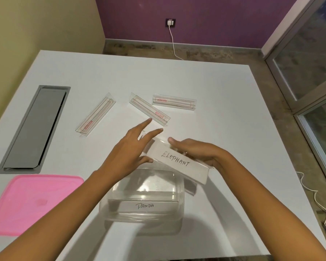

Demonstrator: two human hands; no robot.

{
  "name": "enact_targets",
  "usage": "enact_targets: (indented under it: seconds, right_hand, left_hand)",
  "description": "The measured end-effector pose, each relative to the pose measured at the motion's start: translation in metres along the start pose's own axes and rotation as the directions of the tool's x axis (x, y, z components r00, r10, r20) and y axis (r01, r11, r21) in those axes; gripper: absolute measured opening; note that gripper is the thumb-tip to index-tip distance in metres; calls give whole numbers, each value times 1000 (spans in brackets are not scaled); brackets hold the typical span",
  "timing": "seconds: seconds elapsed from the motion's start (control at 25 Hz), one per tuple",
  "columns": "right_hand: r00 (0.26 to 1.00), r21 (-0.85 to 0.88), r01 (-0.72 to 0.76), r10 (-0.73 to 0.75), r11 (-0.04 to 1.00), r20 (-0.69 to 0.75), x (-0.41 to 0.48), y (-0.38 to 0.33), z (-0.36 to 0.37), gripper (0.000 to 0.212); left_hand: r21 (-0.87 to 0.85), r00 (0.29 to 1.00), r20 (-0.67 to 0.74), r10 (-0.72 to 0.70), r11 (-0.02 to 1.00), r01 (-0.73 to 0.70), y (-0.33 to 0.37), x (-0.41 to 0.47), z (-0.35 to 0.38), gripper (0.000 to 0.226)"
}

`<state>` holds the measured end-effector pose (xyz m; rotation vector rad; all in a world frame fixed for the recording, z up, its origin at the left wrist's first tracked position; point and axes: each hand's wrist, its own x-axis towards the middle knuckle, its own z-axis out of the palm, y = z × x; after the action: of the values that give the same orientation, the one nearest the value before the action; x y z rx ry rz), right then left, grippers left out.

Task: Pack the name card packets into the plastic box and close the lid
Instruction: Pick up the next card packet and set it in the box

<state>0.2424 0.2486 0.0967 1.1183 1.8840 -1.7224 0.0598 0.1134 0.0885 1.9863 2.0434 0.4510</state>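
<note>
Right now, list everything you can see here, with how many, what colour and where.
Clear plastic box: one, transparent, near middle of the table.
Panda card packet: one, white, inside the box against its near wall.
Elephant card packet: one, white, held tilted over the box's far rim.
Loose packets: three, clear with red print, on the far table: left, middle, right.
Pink lid: one, flat on the table left of the box.
Grey cable hatch: one, set into the table, far left.
White table: one.
Wall charger and white cable: one, on the purple wall.
Hands: left hand and right hand, both on the Elephant packet.
</note>
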Motion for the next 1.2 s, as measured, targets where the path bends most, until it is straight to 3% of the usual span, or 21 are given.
enact_targets:
  seconds: [0.12, 0.24, 0.48, 0.92, 1.2]
  right_hand:
    - [994, -134, 45, -31, 990, 100, 3, -9, 19, 52]
    - [997, -144, 74, -67, 987, 47, 11, -8, 37, 57]
    - [954, -258, 227, -268, 939, -137, 29, -7, 73, 45]
    - [887, -585, 174, -384, 792, -256, 49, 22, 116, 44]
    - [899, -662, 132, -370, 738, -233, 68, 43, 129, 40]
  left_hand:
    - [26, 1000, 9, 8, 1000, -8, -12, -12, -2, 70]
    - [55, 999, -1, -47, 997, 47, -22, -31, -2, 68]
    - [62, 983, -63, -172, 982, 176, -33, -68, 14, 67]
    - [54, 979, -59, -193, 979, 197, -42, -78, 54, 39]
    - [110, 960, 66, -272, 958, 264, -39, -76, 75, 20]
